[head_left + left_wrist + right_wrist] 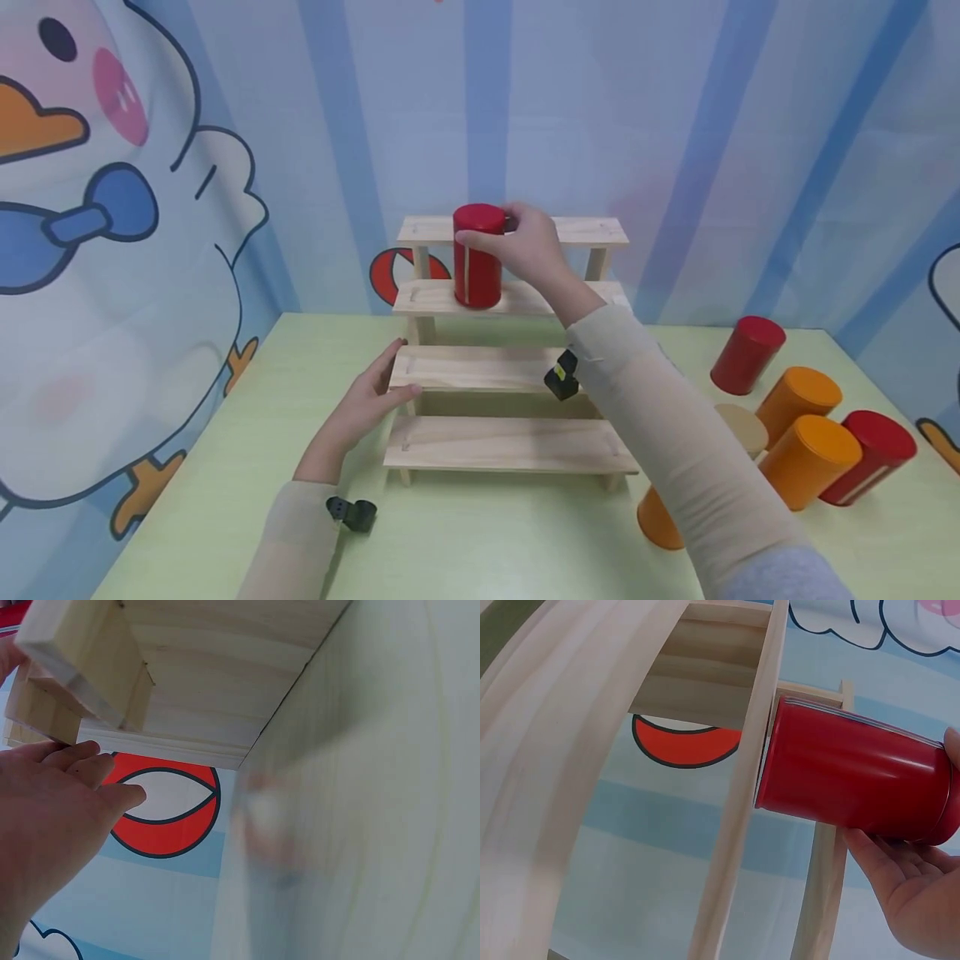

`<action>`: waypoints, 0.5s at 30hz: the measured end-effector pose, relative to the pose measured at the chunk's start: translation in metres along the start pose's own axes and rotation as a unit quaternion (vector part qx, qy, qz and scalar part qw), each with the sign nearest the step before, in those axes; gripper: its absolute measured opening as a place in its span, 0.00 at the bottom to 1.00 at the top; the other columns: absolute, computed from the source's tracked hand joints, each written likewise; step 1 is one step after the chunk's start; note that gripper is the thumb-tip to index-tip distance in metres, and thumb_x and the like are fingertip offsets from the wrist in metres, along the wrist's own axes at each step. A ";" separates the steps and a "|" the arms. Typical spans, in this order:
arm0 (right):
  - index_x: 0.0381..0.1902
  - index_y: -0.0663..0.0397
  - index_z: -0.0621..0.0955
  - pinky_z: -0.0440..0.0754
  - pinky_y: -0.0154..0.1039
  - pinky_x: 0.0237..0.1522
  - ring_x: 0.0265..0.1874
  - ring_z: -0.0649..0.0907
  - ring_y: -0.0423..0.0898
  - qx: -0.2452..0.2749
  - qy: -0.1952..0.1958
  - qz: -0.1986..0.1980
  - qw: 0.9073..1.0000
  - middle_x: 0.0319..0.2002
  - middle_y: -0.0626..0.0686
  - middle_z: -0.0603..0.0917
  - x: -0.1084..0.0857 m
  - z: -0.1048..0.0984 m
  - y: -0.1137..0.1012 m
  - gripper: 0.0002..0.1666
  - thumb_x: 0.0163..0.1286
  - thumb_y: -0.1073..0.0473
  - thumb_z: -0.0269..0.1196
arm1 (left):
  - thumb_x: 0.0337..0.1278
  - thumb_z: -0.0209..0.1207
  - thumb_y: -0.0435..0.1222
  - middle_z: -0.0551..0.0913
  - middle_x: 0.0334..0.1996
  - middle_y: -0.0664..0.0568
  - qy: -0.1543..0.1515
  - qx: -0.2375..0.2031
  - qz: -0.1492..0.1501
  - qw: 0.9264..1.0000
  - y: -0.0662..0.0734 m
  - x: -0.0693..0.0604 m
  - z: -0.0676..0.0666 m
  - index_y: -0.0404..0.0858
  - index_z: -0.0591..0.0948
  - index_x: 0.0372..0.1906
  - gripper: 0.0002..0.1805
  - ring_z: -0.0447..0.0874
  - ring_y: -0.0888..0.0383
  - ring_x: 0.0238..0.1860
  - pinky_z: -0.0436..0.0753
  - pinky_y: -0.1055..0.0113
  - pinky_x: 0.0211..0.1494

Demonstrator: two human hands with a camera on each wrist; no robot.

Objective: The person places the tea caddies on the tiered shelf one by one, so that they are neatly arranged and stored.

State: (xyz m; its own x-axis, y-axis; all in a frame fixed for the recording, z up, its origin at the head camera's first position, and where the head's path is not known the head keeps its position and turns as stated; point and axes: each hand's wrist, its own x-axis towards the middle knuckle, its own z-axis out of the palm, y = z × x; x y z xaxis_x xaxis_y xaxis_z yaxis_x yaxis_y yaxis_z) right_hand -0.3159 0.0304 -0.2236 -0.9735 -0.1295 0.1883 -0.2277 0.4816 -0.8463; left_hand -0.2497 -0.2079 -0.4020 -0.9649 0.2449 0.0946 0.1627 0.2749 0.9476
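Note:
My right hand [534,246] holds a red tin can [478,258] upright, thumb on its near side and fingers behind. Its base is at the second plank from the top of a wooden tiered stand [510,442]; whether it bears fully on the wood I cannot tell. In the right wrist view the red can [855,772] shows a metal rim at the plank. My left hand [366,404] grips the stand's left side at the second plank from the bottom, thumb on top. From the left wrist, fingers of the left hand [60,802] reach past the plank's end.
Right of the stand are red cans [747,354], orange cans [810,462] and a tan can [742,427]. My right sleeve [675,450] partly covers another orange can [660,521]. A printed cloth backdrop [420,125] hangs behind the pale green table [480,533].

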 end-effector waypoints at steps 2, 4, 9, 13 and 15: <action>0.62 0.53 0.72 0.82 0.44 0.49 0.50 0.78 0.48 0.000 0.000 0.003 1.000 0.53 0.52 0.79 0.001 0.001 0.002 0.38 0.59 0.42 0.68 | 0.63 0.61 0.41 0.46 0.77 0.45 -0.001 -0.002 0.001 1.000 0.000 0.000 0.000 0.42 0.44 0.78 0.47 0.44 0.46 0.76 0.56 0.48 0.73; 0.62 0.53 0.72 0.82 0.44 0.49 0.50 0.78 0.48 0.000 -0.001 0.005 1.000 0.53 0.52 0.79 0.001 0.001 0.002 0.38 0.59 0.42 0.69 | 0.62 0.61 0.41 0.46 0.77 0.44 -0.001 -0.003 0.002 1.000 0.001 0.000 0.000 0.42 0.44 0.78 0.47 0.44 0.45 0.76 0.56 0.48 0.73; 0.63 0.53 0.71 0.82 0.45 0.48 0.51 0.77 0.48 0.001 -0.002 0.008 1.000 0.54 0.52 0.78 0.002 0.002 0.003 0.39 0.58 0.43 0.69 | 0.62 0.61 0.40 0.46 0.77 0.44 -0.002 -0.003 0.004 1.000 0.002 -0.001 0.001 0.41 0.44 0.78 0.47 0.44 0.45 0.76 0.56 0.48 0.73; 0.64 0.53 0.70 0.82 0.45 0.49 0.53 0.77 0.49 0.007 -0.002 0.010 1.000 0.55 0.52 0.78 0.001 0.003 0.003 0.40 0.58 0.43 0.69 | 0.62 0.61 0.40 0.46 0.77 0.44 -0.002 -0.006 0.003 1.000 0.001 0.000 0.001 0.42 0.44 0.78 0.47 0.44 0.46 0.76 0.57 0.48 0.73; 0.64 0.53 0.70 0.82 0.45 0.49 0.53 0.77 0.48 0.010 -0.002 0.007 1.000 0.56 0.52 0.78 0.001 0.004 0.004 0.40 0.58 0.43 0.69 | 0.62 0.61 0.40 0.46 0.77 0.44 -0.002 -0.007 0.003 1.000 0.001 0.000 0.000 0.42 0.44 0.78 0.47 0.45 0.46 0.76 0.57 0.48 0.73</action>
State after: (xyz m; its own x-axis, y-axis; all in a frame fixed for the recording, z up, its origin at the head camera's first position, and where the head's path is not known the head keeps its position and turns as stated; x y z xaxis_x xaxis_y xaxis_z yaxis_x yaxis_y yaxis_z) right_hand -0.3178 0.0288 -0.2283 -0.9766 -0.1257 0.1745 -0.2134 0.4666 -0.8583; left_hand -0.2498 -0.2072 -0.4012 -0.9632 0.2498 0.0991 0.1655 0.2608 0.9511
